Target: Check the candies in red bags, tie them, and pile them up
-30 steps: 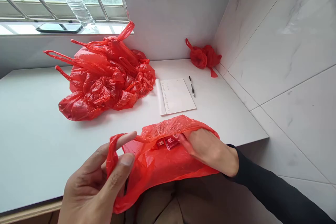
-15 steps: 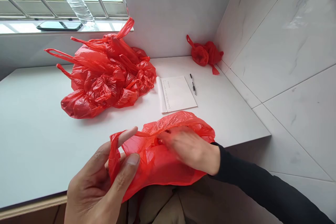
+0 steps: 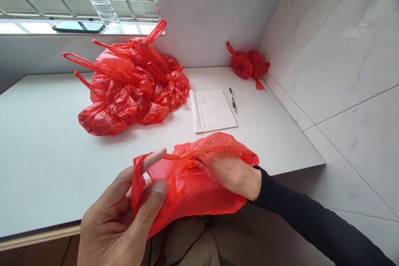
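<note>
A thin red plastic bag (image 3: 193, 197) hangs open over my lap at the table's front edge. My left hand (image 3: 124, 208) grips its left side, with the bag's handle looped round the index finger and the thumb against the film. Reaching in through the opening is my right hand (image 3: 229, 172); its fingertips are hidden by red film and folds, so what they hold cannot be made out. A large heap of knotted red bags (image 3: 131, 87) lies on the white table (image 3: 52, 153), beyond the left hand.
An open notepad (image 3: 215, 110) and a black pen (image 3: 232, 100) lie mid-table. Another red bag (image 3: 249, 64) sits in the back right corner by the tiled wall. On the windowsill are a phone (image 3: 78, 27) and a clear bottle (image 3: 101, 2).
The view has shifted slightly, so the table items appear a little further right. My right hand has moved slightly inside the bag; my left hand keeps its grip.
</note>
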`<action>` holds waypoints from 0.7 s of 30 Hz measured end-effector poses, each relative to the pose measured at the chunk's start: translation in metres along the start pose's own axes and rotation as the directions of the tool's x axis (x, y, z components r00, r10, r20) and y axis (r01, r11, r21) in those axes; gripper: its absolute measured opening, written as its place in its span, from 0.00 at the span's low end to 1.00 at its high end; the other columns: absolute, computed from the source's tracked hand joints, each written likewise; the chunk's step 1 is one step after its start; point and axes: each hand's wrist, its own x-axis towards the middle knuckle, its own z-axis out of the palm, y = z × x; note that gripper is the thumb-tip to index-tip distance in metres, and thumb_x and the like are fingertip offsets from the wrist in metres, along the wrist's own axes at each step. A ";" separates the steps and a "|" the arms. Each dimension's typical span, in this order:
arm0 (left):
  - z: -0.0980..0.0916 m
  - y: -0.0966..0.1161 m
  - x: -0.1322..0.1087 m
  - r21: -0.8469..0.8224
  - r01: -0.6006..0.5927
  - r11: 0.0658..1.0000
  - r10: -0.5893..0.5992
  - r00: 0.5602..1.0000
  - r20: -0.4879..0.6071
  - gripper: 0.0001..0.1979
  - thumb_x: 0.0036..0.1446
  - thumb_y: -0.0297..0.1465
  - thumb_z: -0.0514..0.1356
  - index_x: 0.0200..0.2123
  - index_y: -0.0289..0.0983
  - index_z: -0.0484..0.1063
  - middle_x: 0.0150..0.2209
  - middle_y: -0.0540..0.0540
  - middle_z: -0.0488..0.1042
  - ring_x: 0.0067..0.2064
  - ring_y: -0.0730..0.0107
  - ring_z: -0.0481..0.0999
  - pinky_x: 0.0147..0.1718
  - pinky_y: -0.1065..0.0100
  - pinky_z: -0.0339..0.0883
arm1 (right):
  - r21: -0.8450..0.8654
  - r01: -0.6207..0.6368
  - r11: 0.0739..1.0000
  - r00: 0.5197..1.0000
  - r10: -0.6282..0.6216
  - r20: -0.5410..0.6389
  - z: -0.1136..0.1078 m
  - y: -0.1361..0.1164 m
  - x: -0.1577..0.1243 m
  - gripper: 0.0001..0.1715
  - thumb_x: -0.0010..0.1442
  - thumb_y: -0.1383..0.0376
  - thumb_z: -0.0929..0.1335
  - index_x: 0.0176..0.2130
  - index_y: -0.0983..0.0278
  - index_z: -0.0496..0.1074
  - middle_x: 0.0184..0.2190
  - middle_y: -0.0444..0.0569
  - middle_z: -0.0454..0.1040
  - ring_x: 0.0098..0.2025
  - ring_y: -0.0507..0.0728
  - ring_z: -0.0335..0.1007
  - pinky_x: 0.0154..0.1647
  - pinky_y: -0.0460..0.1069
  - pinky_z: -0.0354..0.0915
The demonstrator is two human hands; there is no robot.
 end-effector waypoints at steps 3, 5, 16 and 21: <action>0.000 0.001 0.002 0.015 -0.023 1.000 0.023 1.000 0.008 0.22 0.57 0.43 0.71 0.55 0.57 0.80 0.40 0.54 0.85 0.29 0.77 0.79 0.33 0.82 0.76 | -0.031 -0.118 0.993 0.993 0.118 0.002 -0.011 -0.006 -0.003 0.19 0.78 0.59 0.58 0.39 0.62 0.71 0.27 0.44 0.76 0.25 0.55 0.71 0.24 0.51 0.58; 0.000 0.002 0.003 0.027 -0.031 0.999 0.031 0.999 0.008 0.21 0.57 0.43 0.71 0.55 0.57 0.80 0.39 0.54 0.85 0.29 0.78 0.78 0.34 0.83 0.75 | 0.002 -0.178 0.984 0.984 0.178 0.033 -0.016 -0.006 -0.006 0.20 0.78 0.58 0.58 0.37 0.61 0.70 0.25 0.43 0.74 0.23 0.54 0.69 0.24 0.51 0.57; -0.006 -0.002 0.001 0.038 0.014 0.999 -0.013 1.000 -0.028 0.24 0.56 0.43 0.71 0.57 0.54 0.79 0.34 0.52 0.85 0.31 0.71 0.82 0.32 0.78 0.78 | 0.036 -0.180 0.983 0.981 0.177 0.080 -0.035 0.000 -0.012 0.20 0.78 0.58 0.58 0.43 0.61 0.74 0.32 0.45 0.80 0.32 0.57 0.78 0.32 0.51 0.67; -0.005 0.001 0.002 0.061 0.048 0.997 -0.042 0.995 -0.091 0.27 0.53 0.45 0.72 0.57 0.54 0.79 0.35 0.52 0.85 0.32 0.69 0.82 0.35 0.75 0.79 | -0.085 -0.058 0.995 0.990 0.069 0.126 -0.052 0.000 -0.031 0.20 0.77 0.61 0.61 0.63 0.59 0.69 0.32 0.44 0.80 0.32 0.59 0.79 0.34 0.53 0.71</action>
